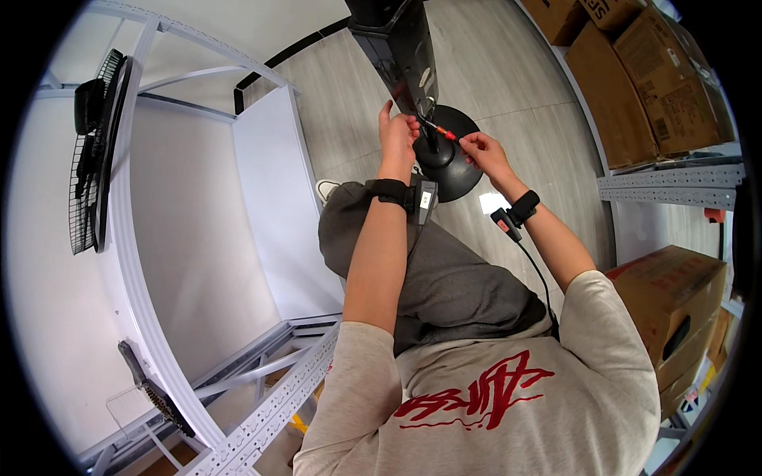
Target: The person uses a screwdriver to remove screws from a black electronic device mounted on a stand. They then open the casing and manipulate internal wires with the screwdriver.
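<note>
A tall black tower-shaped appliance (pixel 401 59) rises from a round black base (pixel 452 176) on the floor in front of me. At the lower end of its body a screwdriver (pixel 445 133) with a red handle lies across, its shaft pointing left toward the appliance. My right hand (pixel 487 156) pinches the handle's end with its fingertips. Close to the shaft's tip is my left hand (pixel 398 139), thumb raised and fingers curled against the appliance's lower part. What those fingers grip is too small to make out.
At my left stands a white metal shelf frame (pixel 131 238) with a black wire fan grille (pixel 94 151) on it. Cardboard boxes (pixel 607 91) fill a rack at the upper right, and another carton (pixel 668 293) sits lower right. A cable (pixel 538 270) hangs from my right wrist device.
</note>
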A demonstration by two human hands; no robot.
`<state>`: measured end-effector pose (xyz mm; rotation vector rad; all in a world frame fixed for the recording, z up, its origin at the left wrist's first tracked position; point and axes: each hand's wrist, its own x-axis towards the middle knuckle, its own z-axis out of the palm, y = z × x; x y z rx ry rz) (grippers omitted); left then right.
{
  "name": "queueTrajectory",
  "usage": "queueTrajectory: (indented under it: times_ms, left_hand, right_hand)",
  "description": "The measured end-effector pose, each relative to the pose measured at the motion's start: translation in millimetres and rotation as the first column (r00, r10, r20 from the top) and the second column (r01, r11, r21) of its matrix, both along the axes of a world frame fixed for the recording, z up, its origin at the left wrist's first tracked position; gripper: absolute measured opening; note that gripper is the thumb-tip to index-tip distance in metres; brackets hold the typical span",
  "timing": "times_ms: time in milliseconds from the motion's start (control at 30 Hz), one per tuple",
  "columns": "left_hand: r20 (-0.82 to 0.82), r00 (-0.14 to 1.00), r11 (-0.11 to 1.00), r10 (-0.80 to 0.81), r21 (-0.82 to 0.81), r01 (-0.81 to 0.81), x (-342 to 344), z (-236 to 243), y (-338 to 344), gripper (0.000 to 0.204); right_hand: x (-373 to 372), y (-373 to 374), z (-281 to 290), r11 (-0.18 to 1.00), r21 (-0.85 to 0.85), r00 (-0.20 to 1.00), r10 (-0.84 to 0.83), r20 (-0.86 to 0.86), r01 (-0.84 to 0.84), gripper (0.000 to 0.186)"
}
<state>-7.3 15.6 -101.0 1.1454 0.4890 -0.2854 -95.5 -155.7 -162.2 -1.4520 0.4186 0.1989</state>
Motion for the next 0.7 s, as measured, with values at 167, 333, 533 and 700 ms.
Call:
queueTrajectory:
  times_ms: [167,333,533,700]
  left_hand:
    - [-0.008,0.998,0.998,-0.058,-0.008,0.058,3.8,-3.4,2.5,0.06]
    - [-0.004,0.997,0.997,-0.071,-0.015,0.071,4.8,-4.9,4.3,0.06]
    - [-0.012,0.997,0.997,-0.075,-0.023,0.075,4.6,-2.9,4.8,0.061]
    - [-0.013,0.998,0.997,-0.063,-0.034,0.063,4.2,-2.0,2.8,0.06]
  right_hand:
    - [-1.9,2.1,0.2,0.999,-0.042,0.998,-0.01,0.061,0.012,0.017]
    - [-1.5,1.2,-2.6,0.998,-0.067,0.997,0.007,0.072,-0.002,0.017]
    - [-2.3,0.9,0.7,1.0,-0.011,0.997,-0.023,0.077,0.024,0.017]
    - [-2.8,1.5,-1.3,0.999,-0.044,0.997,-0.007,0.072,0.01,0.016]
